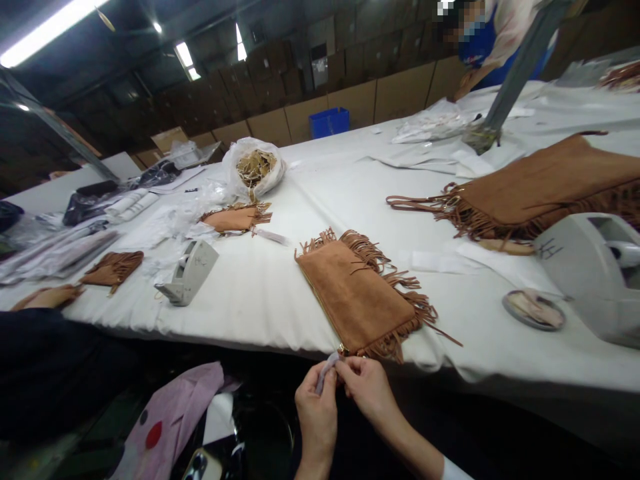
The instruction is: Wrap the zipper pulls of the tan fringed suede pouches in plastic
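A tan suede pouch with fringe [357,293] lies on the white table [280,313], its near corner hanging over the front edge. Just below that corner my left hand [316,413] and my right hand [367,389] meet, both pinched on a small pale strip [325,373] that looks like tape or paper. The fingers of both hands are closed around it, close to the pouch's gold zipper end.
A grey tape dispenser [189,272] stands to the left, a larger one [595,273] at the right beside a small round dish [534,310]. More fringed bags [540,190] lie behind. A bag of tags [255,167] sits farther back. Another person [487,40] works at the far side.
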Available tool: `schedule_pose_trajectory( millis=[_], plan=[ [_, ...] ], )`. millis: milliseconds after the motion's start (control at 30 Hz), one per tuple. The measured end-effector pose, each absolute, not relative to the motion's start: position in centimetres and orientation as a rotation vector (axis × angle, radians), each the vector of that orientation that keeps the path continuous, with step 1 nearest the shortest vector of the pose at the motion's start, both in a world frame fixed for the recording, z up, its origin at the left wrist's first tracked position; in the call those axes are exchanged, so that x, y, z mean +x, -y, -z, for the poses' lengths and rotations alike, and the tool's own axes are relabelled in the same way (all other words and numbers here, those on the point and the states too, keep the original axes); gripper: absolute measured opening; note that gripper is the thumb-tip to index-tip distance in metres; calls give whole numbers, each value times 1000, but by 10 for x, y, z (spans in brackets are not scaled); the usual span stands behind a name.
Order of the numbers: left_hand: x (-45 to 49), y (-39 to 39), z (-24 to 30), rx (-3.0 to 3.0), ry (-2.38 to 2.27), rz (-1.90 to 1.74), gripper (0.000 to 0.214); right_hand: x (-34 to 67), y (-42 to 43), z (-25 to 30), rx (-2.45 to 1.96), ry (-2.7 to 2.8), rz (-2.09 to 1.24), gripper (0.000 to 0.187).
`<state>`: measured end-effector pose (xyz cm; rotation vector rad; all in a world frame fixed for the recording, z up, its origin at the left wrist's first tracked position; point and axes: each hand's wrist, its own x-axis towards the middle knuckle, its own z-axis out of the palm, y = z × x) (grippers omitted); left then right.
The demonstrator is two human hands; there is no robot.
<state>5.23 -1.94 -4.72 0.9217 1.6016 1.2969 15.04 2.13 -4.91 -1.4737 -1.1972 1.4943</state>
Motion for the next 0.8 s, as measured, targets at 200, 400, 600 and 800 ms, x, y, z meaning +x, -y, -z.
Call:
schedule_pose_trajectory(
  millis=[200,400,600,800],
  plan=[
    [46,33,54,1441,-1640,-1206,29,154,-20,40,-1362,920,-1739,27],
    [40,32,46,1536,-1602,-1122,32,163,-20,28,-1158,819,-1929,34],
    [39,44,49,1465,-1529,-1075,27,165,-22,34,-1286,1112,-1800,38],
    [-9,67,50,1105,-1553,-1076,43,169,-24,42,-1300,1216,-1759,39]
  ],
)
